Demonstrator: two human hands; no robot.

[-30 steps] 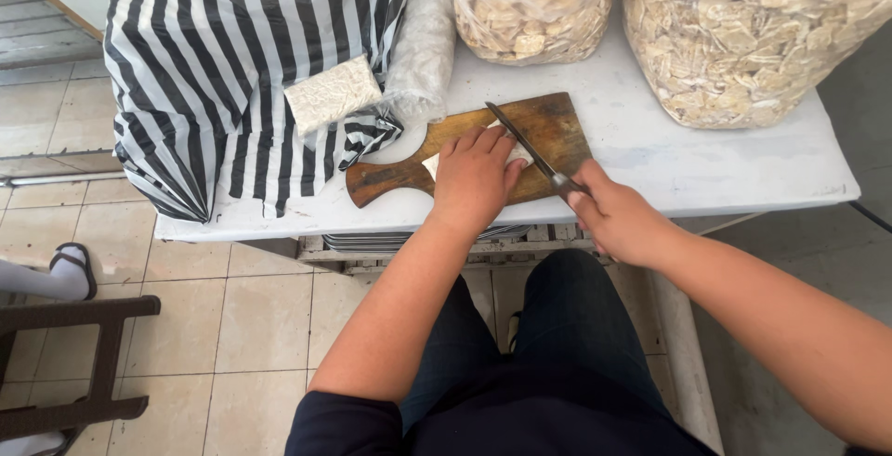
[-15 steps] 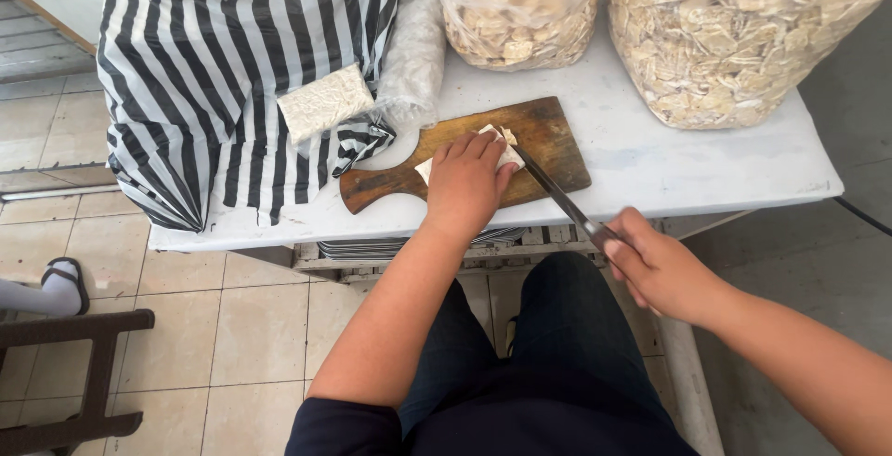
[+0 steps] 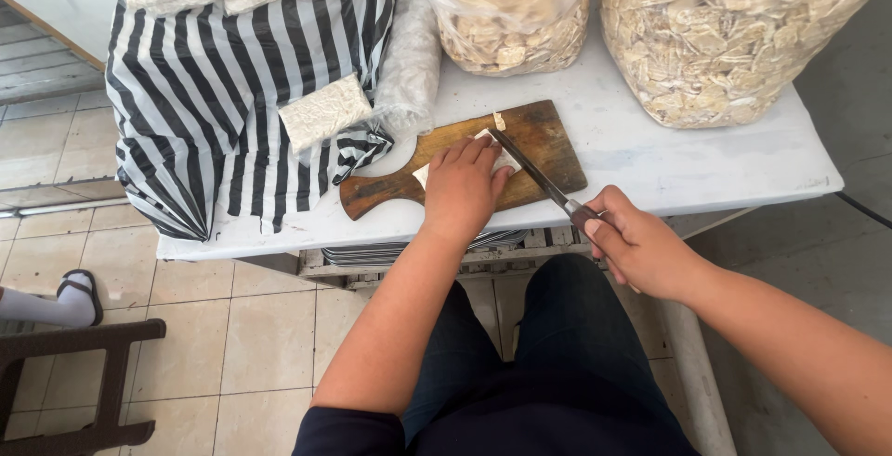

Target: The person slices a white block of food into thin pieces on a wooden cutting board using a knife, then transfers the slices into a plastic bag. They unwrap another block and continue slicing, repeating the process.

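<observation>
A wooden cutting board [image 3: 548,135] with a handle lies on the white table [image 3: 650,163]. My left hand [image 3: 462,186] presses flat on a pale white block [image 3: 420,175] on the board, covering most of it. My right hand [image 3: 636,247] grips the handle of a knife [image 3: 530,168] off the table's front edge. The blade slants up across the board and touches the block's right end beside my fingertips.
A black-and-white striped bag [image 3: 242,93] stands at the left with a wrapped white block [image 3: 325,112] on it and more on top. Two clear bags of pale chips [image 3: 516,24] [image 3: 734,38] stand at the back. A dark stool [image 3: 74,382] and someone's foot [image 3: 46,300] are at the lower left.
My right hand has drawn back toward me, off the table edge, pulling the knife along the block. My left hand stays pressed on the block.
</observation>
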